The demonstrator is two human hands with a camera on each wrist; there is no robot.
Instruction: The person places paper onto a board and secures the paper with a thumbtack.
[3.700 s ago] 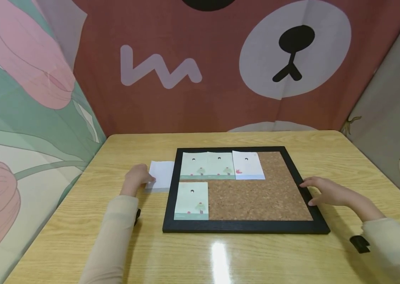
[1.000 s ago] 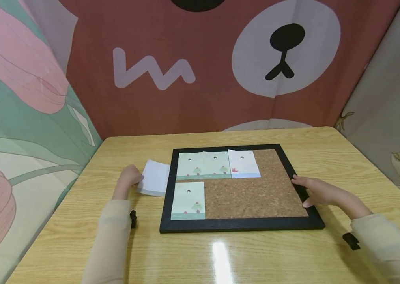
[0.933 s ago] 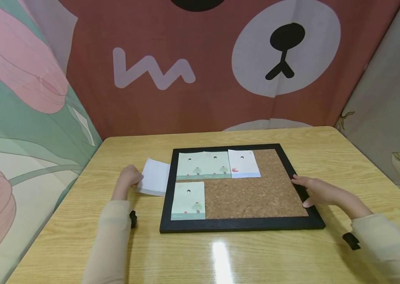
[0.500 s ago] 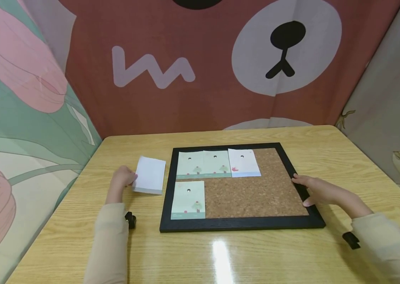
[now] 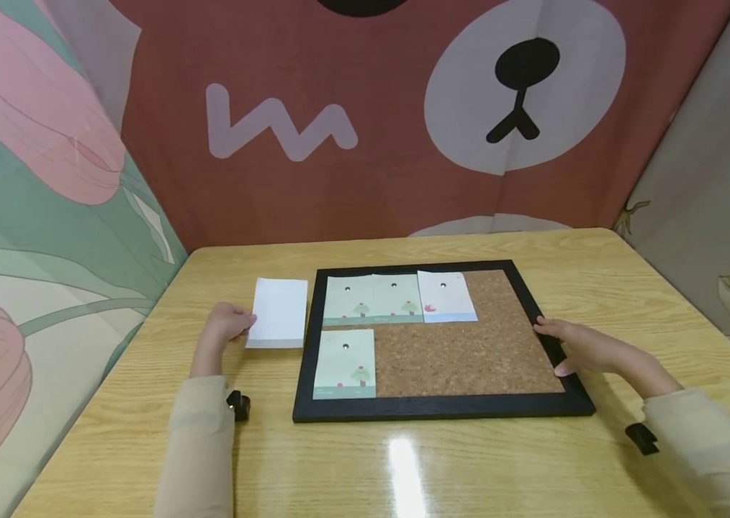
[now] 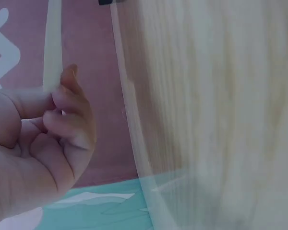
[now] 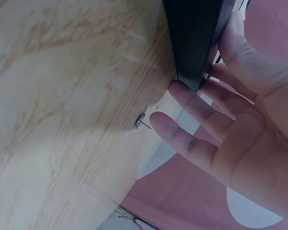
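My left hand (image 5: 229,321) pinches a white note sheet (image 5: 278,309) by its left edge, just left of the corkboard (image 5: 456,360). The left wrist view shows the sheet (image 6: 53,43) nearly edge-on, between thumb and fingertips, held off the table. My right hand (image 5: 588,351) touches the board's right black frame. In the right wrist view, its fingers extend against the frame (image 7: 194,38), thumb on one face. Two green note sheets (image 5: 348,302) and a white one (image 5: 448,298) are pinned along the board's top. Another green sheet (image 5: 344,365) is pinned lower left.
A thumbtack (image 7: 141,121) lies on the table beside my right fingers in the right wrist view. The wooden table (image 5: 313,467) extends around the board. Printed cloth (image 5: 391,187) hangs behind it and at both sides.
My left hand has taken hold of the white sheet lying left of the board, drawn it slightly left off the frame, then raised and straightened it. My right hand stays at the frame.
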